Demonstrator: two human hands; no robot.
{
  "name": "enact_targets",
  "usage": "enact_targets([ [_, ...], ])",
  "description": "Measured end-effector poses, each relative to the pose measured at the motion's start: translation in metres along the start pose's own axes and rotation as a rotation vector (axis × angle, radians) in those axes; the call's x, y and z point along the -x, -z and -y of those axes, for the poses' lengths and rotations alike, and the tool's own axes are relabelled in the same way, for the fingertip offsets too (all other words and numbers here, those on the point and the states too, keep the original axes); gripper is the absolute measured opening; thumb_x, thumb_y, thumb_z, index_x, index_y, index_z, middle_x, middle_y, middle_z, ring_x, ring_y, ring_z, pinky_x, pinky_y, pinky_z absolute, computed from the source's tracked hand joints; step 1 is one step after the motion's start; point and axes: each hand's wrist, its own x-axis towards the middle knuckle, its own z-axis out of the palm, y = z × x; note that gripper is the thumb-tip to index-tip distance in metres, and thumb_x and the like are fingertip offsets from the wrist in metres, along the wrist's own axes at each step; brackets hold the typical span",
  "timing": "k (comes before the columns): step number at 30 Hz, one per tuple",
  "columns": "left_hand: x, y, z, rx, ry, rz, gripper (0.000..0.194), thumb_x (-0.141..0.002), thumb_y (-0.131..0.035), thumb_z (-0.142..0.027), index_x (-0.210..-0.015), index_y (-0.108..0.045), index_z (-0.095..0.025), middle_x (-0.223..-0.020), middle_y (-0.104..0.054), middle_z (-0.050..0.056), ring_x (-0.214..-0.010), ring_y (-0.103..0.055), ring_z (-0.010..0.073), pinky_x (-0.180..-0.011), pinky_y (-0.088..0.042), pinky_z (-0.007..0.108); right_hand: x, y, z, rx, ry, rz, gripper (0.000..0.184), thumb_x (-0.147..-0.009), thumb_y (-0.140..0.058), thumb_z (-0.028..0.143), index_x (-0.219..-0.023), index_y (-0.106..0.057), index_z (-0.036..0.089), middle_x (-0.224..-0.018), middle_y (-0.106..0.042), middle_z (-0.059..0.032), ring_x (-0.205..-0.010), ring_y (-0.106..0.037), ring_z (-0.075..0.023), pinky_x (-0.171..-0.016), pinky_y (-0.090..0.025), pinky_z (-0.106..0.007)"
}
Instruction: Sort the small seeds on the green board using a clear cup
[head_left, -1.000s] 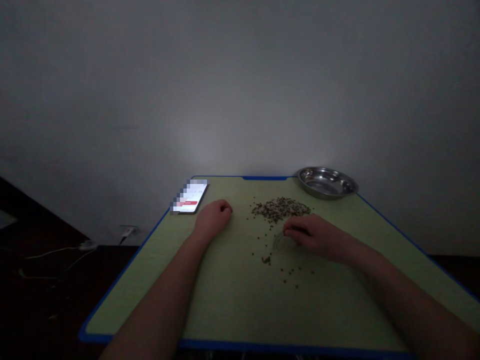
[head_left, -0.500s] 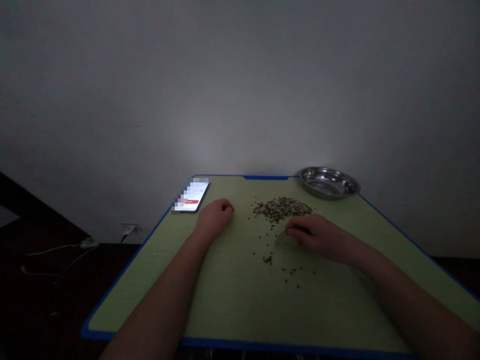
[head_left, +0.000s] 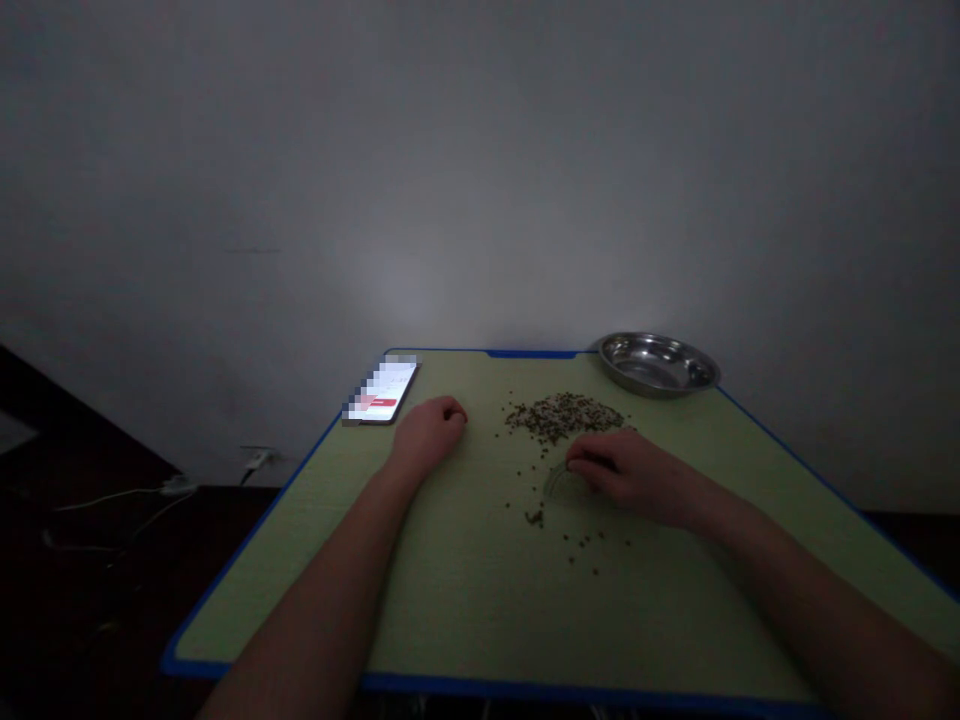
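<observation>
A heap of small dark beans mixed with pale grains (head_left: 566, 415) lies on the light green table top (head_left: 465, 600). Just below it, my right hand (head_left: 626, 475) pinches a thin, curved, see-through tool (head_left: 555, 478) between thumb and fingers. The tool's kind is unclear; its tip points down to the left, near the table among stray beans. A small cluster of beans (head_left: 535, 518) lies below that tip. My left hand (head_left: 431, 435) rests on the table left of the heap, fingers curled in, with nothing visible in them.
A shiny steel bowl (head_left: 660, 368) stands at the table's back right corner. Along the back left edge lies a phone (head_left: 386, 392) with its screen lit. A wall (head_left: 480, 200) rises behind the table, and cables with a plug (head_left: 259, 462) are low on the left.
My right hand and the see-through tool have shifted slightly left. My left hand, the heap, the phone and the bowl stay in place.
</observation>
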Motion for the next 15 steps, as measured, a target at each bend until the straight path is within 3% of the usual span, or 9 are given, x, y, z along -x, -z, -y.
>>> enact_targets([
  [15, 0.0003, -0.0004, 0.0007, -0.006, -0.02, -0.013, 0.024, -0.074, -0.043, -0.024, -0.079, -0.067, -0.02, -0.082, -0.068, 0.005, -0.075, -0.058, 0.0171, -0.064, -0.039, 0.027, 0.0007, -0.0059, 0.0034, -0.048, 0.024, 0.056, 0.017, -0.086, -0.048, 0.022, -0.082, -0.064, 0.018, -0.076, -0.065, -0.002, -0.068, -0.055, -0.0138, -0.063, -0.039, -0.025],
])
